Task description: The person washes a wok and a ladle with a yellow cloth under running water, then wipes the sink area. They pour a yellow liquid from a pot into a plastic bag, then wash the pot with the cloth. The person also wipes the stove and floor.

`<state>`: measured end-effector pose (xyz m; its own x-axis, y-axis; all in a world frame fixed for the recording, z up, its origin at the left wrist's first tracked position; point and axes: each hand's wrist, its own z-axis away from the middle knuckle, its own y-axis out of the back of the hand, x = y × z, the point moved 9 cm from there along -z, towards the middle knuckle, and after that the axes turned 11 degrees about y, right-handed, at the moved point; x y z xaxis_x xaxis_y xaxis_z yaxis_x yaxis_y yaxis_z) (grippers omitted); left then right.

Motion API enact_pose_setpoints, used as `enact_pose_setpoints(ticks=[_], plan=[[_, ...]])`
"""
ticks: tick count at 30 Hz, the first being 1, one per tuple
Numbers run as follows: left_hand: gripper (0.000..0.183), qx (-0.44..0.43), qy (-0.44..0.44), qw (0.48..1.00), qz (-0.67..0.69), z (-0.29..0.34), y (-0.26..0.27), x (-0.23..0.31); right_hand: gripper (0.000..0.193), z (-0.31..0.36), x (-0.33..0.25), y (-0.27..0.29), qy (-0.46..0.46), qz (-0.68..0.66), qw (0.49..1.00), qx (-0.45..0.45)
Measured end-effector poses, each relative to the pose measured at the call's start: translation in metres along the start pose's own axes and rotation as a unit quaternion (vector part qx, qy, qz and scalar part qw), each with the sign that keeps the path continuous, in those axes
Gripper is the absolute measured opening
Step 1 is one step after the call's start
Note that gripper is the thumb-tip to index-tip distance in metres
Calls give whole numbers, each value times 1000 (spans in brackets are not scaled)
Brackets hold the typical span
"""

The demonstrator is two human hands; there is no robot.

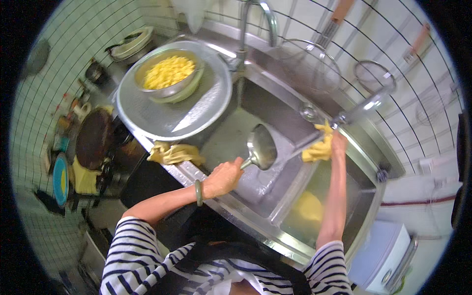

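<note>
Steel is nearly everywhere in this view. Far left, a dark round pan (94, 137) sits by a yellow rag (84, 178) and a blue plate (60, 179). Next comes a wide metal tray (147, 115) resting over the sink's left edge, carrying a bowl (169, 74) of yellow food pieces. A crumpled yellow cloth (174, 153) lies on the counter rim just below the tray.

The left hand (223, 178), a green bangle (198, 192) at its wrist, has its fingers curled shut around the ladle (260, 146) close to the bowl end, holding it over the sink (255, 196). The ladle's long handle runs up and right across the basin. Near its far end the right hand (337, 143) is closed on a yellow scrub cloth (318, 147), pressed against the handle.

The ladle looks stiff and fairly light for its length, but probably slippery when wet, and long enough to swing if held at one end only. The neck just behind the bowl seems the steadiest place to grip, as the left hand does. The cloth is soft and wraps easily.

Above, a tap (255, 19) arches over the basin; wire strainers (376, 76) hang on the tiled wall at right.
</note>
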<state>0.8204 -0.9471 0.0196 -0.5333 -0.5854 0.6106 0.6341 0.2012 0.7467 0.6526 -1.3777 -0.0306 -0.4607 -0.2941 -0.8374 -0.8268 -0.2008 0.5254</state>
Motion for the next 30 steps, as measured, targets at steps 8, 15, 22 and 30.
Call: enact_pose_setpoints(ticks=[8,15,22,30], plan=[[25,33,5,998,-48,31,29,-7,30,93,-81,-10,90,-235,964,-84],[26,73,32,997,9,85,58,-56,33,146,-132,-9,106,-375,912,-126],[22,244,78,959,121,205,91,-153,41,199,-161,-28,70,-346,898,-263],[27,437,349,818,130,513,91,-260,19,240,-186,36,392,-67,915,-62]])
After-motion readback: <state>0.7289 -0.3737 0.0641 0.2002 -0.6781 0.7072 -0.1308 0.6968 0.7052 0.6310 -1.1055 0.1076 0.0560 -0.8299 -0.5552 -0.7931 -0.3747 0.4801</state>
